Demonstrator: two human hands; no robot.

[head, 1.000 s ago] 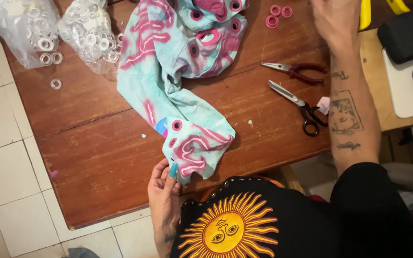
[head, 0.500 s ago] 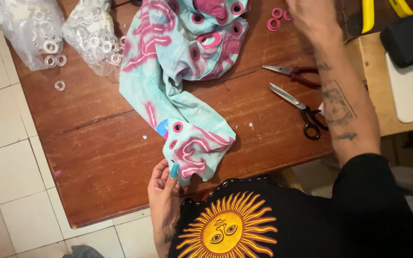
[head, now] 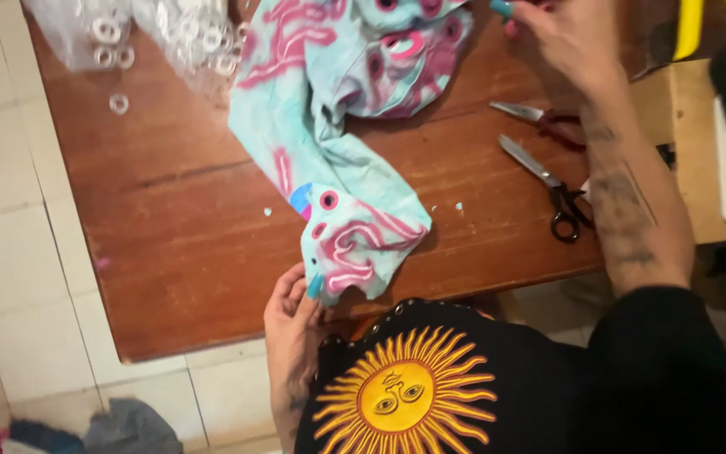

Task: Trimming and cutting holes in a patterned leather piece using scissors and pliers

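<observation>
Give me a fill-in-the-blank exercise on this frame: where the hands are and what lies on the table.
1. The left hand pinches the near end of the pink and turquoise ____.
2. Two pairs of ____ lie on the wooden table beside the right forearm.
3. The right hand is raised at the table's ____ edge.
4. Clear bags at the far left corner hold white ____.

Missing words: fabric; scissors; far; rings

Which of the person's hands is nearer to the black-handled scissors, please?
Right. The right hand is above the black-handled scissors, across the table; the left hand grips fabric further away.
</observation>
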